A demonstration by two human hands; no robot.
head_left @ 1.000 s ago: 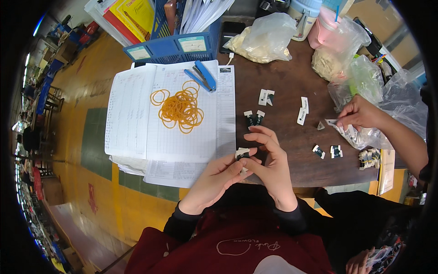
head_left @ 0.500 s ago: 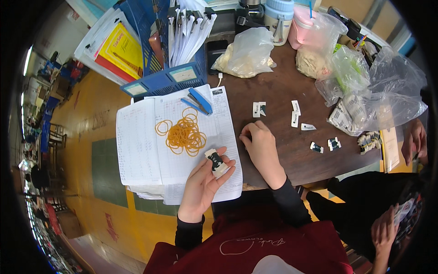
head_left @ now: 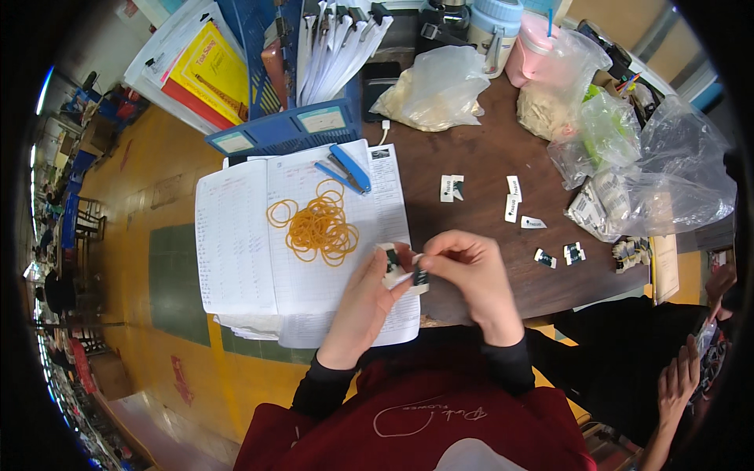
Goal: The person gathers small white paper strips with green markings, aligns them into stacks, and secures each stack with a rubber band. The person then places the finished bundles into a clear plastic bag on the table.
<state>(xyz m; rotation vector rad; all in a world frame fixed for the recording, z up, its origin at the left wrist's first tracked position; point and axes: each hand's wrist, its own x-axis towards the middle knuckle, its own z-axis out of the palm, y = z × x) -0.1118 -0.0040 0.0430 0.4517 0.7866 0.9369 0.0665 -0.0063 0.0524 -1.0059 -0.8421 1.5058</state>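
Note:
Over the near edge of the open notebook, my left hand [head_left: 360, 308] holds a small bundle of white and dark-green labels [head_left: 392, 262] between thumb and fingers. Close beside it, my right hand [head_left: 476, 276] pinches a dark-green and white label [head_left: 420, 276] by its upper end. Whether that label is fully apart from the bundle, I cannot tell. Beyond my left hand a loose heap of yellow rubber bands [head_left: 318, 229] lies on the notebook [head_left: 234, 259]. Several white labels [head_left: 512, 206] and two small dark-green ones [head_left: 574, 253] lie on the table to the right.
A blue stapler [head_left: 350, 169] rests on the notebook. Behind stands a blue file rack [head_left: 287, 125] with papers. Plastic bags [head_left: 444, 90], a light-blue bottle [head_left: 496, 31] and a pink container [head_left: 528, 53] line the back. At right are banded label bundles [head_left: 631, 254] and another person's hand [head_left: 679, 381].
My right hand has left the table and come over to my left hand, where it now pinches a label. My left hand has shifted slightly right. The view has moved a little.

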